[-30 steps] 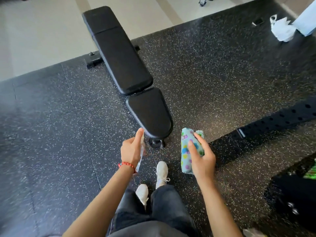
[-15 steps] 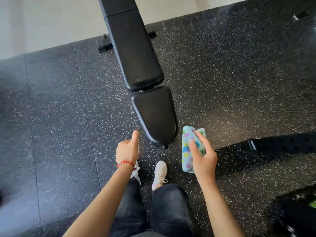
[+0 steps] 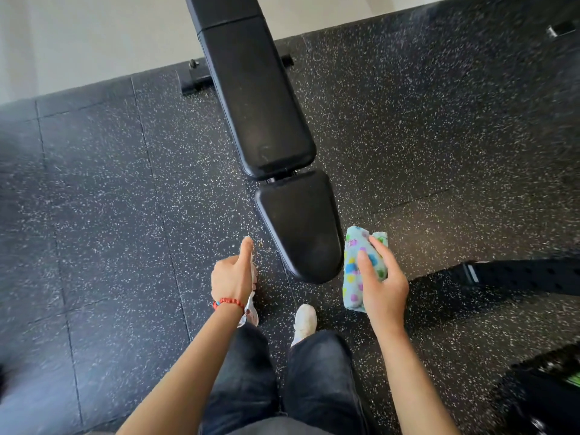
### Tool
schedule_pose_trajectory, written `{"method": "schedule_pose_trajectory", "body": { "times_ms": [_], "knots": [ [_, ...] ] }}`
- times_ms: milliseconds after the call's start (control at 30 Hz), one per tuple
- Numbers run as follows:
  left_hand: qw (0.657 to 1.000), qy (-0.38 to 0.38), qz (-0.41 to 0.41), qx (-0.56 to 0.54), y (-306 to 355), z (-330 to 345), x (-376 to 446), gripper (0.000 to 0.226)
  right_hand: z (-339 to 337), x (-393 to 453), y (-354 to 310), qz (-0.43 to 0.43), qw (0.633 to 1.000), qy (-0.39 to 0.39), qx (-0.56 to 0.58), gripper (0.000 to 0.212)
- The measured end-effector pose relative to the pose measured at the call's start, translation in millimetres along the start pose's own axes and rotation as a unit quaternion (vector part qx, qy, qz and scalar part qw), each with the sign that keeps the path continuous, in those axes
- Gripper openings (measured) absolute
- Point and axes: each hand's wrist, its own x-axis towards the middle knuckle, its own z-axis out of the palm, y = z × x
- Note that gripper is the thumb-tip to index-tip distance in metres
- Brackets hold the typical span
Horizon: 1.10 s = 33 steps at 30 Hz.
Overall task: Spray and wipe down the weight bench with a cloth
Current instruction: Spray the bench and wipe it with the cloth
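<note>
Speckled rubber floor (image 3: 94, 215): dark tiles, bare on our left; nothing there to work around.

Left hand (image 3: 233, 277): clenched around a small clear spray bottle (image 3: 251, 304), thumb raised and pointing forward. Only the pale lower end of the bottle shows under the wrist with its red bead bracelet (image 3: 228, 302); we cannot tell which way the nozzle faces. The hand hangs above the floor, just left of the seat pad and not touching it.

Weight bench (image 3: 257, 98): black and flat, running away from us, the long back pad beyond, the short seat pad (image 3: 301, 224) nearest, a narrow hinge gap between them. Neither pad looks wet from here, so we judge the spraying is not yet begun.

Right hand (image 3: 381, 285): grasping a folded cloth (image 3: 357, 265), pale blue with coloured spots, just beside the seat pad's right edge, off the surface.

Handling note: we would bring the bottle over the seat pad before squeezing, check that the nozzle faces the vinyl, and mist lightly so that little lands on the floor. The cloth should follow in overlapping passes from the near end outward, taking in the rounded edges and the hinge gap. Keeping the cloth folded gives a firm face and a clean side to turn to.
</note>
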Motion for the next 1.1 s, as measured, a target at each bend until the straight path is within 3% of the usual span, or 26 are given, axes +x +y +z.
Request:
{"method": "schedule_pose_trajectory", "body": {
  "times_ms": [433,567,800,900,1100],
  "knots": [
    [0.995,-0.032,0.056,-0.073,66.8,-71.5,122.0,0.066,125.7,24.1,-74.4,-0.009,0.999,0.023,-0.021,0.029],
    [0.995,-0.035,0.058,-0.071,93.0,-66.8,143.0,0.078,140.9,44.4,-87.6,-0.003,0.999,0.031,-0.034,0.03],
    [0.997,-0.059,0.023,-0.044,124.0,-38.5,197.9,0.068,161.0,106.3,-109.2,0.009,0.999,0.04,-0.022,0.029],
    [0.998,-0.052,0.008,-0.043,141.5,-30.3,217.9,0.058,168.2,136.4,-122.4,0.011,0.999,0.032,-0.02,0.029],
    [0.999,-0.002,0.001,-0.04,182.4,-26.4,244.0,0.06,182.1,186.7,-151.4,0.008,1.0,0.017,-0.019,0.029]
  ]
}}
